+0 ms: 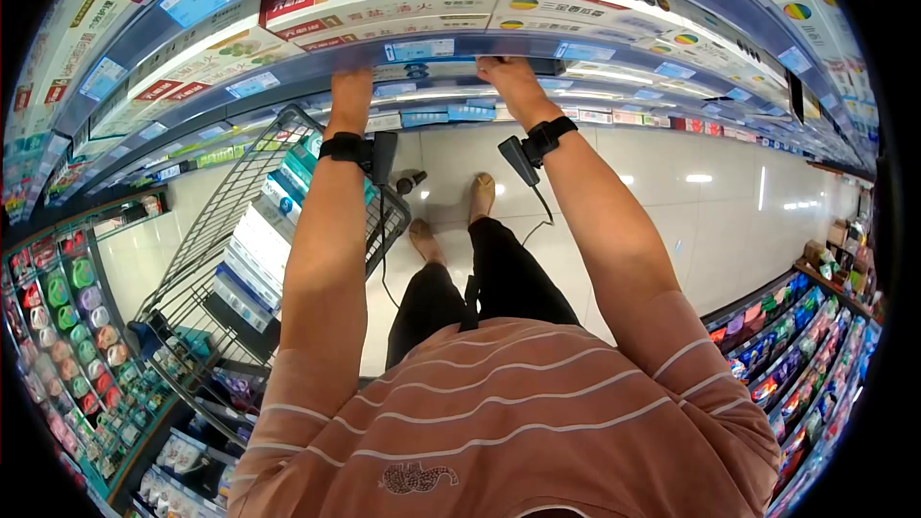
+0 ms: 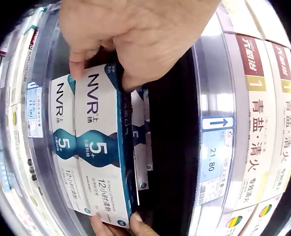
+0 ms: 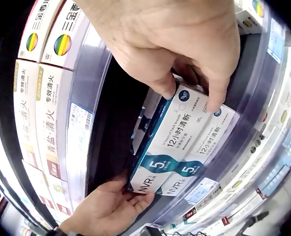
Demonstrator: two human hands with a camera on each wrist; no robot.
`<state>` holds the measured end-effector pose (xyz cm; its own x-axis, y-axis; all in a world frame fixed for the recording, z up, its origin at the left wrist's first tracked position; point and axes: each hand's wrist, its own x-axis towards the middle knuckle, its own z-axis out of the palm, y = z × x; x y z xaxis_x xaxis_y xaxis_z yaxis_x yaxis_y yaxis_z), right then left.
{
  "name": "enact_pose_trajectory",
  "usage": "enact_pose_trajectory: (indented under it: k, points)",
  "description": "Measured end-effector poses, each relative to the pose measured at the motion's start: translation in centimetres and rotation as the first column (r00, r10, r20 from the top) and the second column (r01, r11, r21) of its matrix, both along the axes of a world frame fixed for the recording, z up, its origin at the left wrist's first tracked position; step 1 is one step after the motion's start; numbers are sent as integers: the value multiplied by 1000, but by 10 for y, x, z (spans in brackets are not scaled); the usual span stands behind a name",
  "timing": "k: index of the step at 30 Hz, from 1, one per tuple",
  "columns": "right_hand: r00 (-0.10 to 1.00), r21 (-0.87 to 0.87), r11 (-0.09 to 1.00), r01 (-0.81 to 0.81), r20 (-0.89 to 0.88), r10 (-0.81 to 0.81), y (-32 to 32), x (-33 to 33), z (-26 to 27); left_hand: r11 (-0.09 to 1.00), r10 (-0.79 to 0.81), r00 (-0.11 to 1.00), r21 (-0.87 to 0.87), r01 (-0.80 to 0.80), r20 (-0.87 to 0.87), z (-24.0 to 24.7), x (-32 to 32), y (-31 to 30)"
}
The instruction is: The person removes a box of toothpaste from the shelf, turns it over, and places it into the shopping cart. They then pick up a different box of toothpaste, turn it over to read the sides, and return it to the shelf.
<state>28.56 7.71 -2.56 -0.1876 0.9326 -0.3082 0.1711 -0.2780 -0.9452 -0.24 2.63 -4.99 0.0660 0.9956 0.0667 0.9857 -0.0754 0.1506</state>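
White-and-teal NVR toothpaste boxes (image 2: 97,147) (image 3: 162,147) lie side by side on a shelf level, their long printed faces outward. At one end my left hand (image 2: 140,34) (image 3: 108,209) (image 1: 352,96) grips the upper box between thumb and fingers. Around the opposite end, my right hand (image 3: 180,44) (image 1: 515,86) has its thumb and a finger; only its fingertips show low in the left wrist view. More NVR boxes (image 2: 140,142) are partly visible in the dark gap behind. In the head view, the shelf edge above hides the fingers and the gripped box.
Above the gap is a shelf with a price tag (image 2: 215,160) and rows of white-and-red boxes (image 1: 384,5). A wire cart (image 1: 206,206) holding several boxes (image 1: 257,245) stands left of the person's legs. Hanging goods (image 1: 806,355) fill racks behind on both sides.
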Motion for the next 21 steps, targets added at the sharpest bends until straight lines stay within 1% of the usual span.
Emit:
enact_pose_trajectory:
  k: [2,3,5,6,8,9,10,11,12,13,14,15,18,19,21]
  points:
    - [1000,26,1000,13,19,-14,3,-1,-9,995,27,984,91,-44,178,-12,-1,2]
    - [1000,18,1000,9,14,-9,2,-2,-6,986,31,939,144,-85,342,-16,1,5]
    - [1000,-18,1000,-10,-10,10,0,-1,1,978,-14,946,200,-54,323,-22,-2,7]
    - [999,-44,999,-26,-28,25,0,2,2,980,-56,989,195,27,140,-27,-6,8]
    - [1000,-81,997,-14,-1,14,0,0,2,974,-125,991,182,134,-55,-35,-16,10]
    - [1000,-101,995,-7,12,9,0,0,0,969,-154,986,186,163,-63,-32,-19,10]
    - [1000,-96,995,-10,11,12,-1,0,-1,982,-95,983,177,66,158,-31,-17,9]
    - [1000,-92,996,-13,10,14,-1,1,-3,985,-37,927,169,-29,374,-31,-15,8]
    - [1000,-88,996,-17,10,18,-2,2,-2,974,109,667,56,-221,737,-11,4,4]
    - [1000,-104,994,-11,-25,8,-4,1,-1,955,197,473,-59,-291,859,0,13,1]
    - [998,-122,993,-6,-59,-2,-6,1,1,919,267,246,-169,-356,932,12,22,-2]
    - [996,-139,990,-2,-93,-11,-9,0,2,904,311,232,-212,-370,922,16,25,-5]
    - [998,-193,980,41,-39,-50,-13,1,5,893,360,234,-261,-366,903,28,24,-14]
    - [993,-160,984,73,-76,-86,-17,1,5,895,362,241,-264,-359,901,33,24,-18]
    - [977,-97,986,133,-154,-147,-27,0,6,892,314,244,-196,-408,918,46,28,-30]
